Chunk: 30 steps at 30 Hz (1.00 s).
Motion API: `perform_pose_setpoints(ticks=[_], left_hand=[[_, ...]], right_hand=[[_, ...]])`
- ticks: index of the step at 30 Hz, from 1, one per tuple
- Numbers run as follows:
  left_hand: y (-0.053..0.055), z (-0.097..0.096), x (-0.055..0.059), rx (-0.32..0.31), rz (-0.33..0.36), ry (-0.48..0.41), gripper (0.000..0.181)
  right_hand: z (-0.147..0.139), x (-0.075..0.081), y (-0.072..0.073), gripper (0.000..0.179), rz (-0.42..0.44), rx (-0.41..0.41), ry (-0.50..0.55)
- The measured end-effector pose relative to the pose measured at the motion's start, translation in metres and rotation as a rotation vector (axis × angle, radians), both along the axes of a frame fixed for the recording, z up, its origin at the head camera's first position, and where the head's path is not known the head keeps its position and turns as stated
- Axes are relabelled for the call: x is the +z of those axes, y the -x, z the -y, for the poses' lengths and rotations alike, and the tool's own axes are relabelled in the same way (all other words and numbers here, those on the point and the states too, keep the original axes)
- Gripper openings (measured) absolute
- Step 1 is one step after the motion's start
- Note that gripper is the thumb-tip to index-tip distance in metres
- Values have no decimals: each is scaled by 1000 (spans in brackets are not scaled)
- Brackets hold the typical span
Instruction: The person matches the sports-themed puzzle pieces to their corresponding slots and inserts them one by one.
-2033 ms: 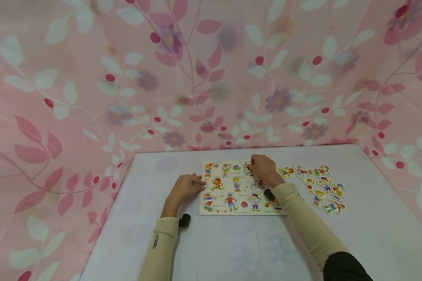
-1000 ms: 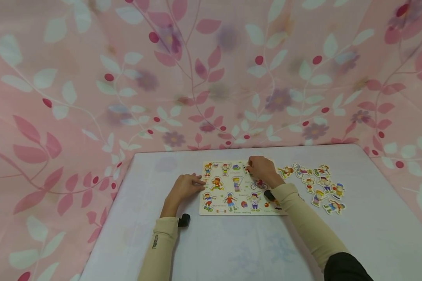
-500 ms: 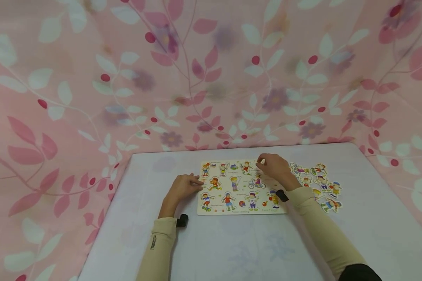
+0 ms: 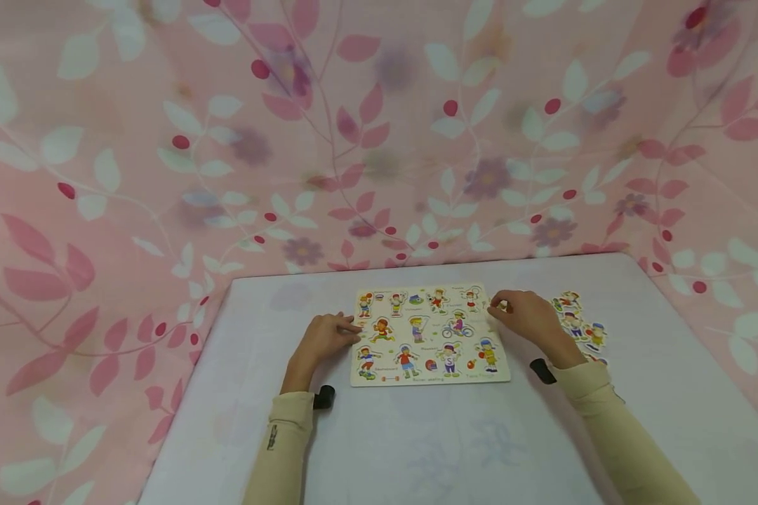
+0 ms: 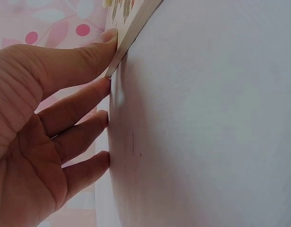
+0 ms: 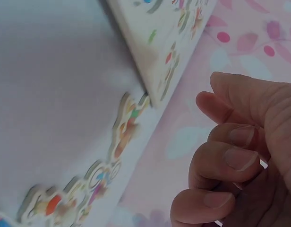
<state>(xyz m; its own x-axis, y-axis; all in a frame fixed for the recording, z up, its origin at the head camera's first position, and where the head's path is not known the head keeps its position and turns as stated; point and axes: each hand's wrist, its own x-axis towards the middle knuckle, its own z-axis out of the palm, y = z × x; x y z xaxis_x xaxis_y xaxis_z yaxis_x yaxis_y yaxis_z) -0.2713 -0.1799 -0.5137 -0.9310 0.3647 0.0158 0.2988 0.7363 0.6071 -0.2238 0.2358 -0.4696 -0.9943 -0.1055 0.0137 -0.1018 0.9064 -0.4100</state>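
Observation:
A flat cream puzzle board (image 4: 394,377) with colourful sports figures lies at the far middle of the table. My left hand (image 4: 323,345) is at its left edge, thumb over the top and index finger against the side, pinching the edge in the left wrist view. The other fingers rest down on the table. My right hand (image 4: 530,319) hovers just past the board's right edge with fingers loosely curled. In the right wrist view nothing sits between thumb and index finger, and a figure-shaped piece (image 6: 122,135) lies close by the board's corner.
Loose puzzle pieces (image 4: 573,324) lie to the right of the board, several partly hidden behind my right hand. One with a bicycle (image 6: 102,178) shows in the right wrist view. A pink floral cloth (image 4: 379,154) hangs behind the white-covered table (image 4: 455,435).
My right hand has let go of the soccer-figure piece at the board's upper part and moved right, off the board. The left hand keeps its place on the edge; the head view shifts slightly.

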Motion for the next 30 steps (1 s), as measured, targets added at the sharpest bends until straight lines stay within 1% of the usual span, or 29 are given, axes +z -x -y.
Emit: perform_pose_setpoints(ticks=[5,8,14,16,19,22,26,30], left_hand=[[-1,0,-1,14,8,4,18],[-2,0,-1,15,12,14,20],[-3,0,0,18,-3,10,19],[-2,0,0,14,-4,7,19],[-2,0,1,13,4,4,20],[-3,1,1,18,18,4,20],[-3,0,3,25,33,6,20],[-3,0,2,18,26,5,20]], right_hand=[[-21,-4,-12,18,1,-29,-1],[-35,-7,-20,18,20,-56,-11],[-60,-16,-32,25,106,-78,24],[-66,-19,-35,26,128,-98,35],[-73,-24,-39,29,146,-122,30],[-75,-25,-42,34,152,-128,41],[-77,-28,-42,39,162,-141,66],[-80,-32,-41,39,182,-158,71]])
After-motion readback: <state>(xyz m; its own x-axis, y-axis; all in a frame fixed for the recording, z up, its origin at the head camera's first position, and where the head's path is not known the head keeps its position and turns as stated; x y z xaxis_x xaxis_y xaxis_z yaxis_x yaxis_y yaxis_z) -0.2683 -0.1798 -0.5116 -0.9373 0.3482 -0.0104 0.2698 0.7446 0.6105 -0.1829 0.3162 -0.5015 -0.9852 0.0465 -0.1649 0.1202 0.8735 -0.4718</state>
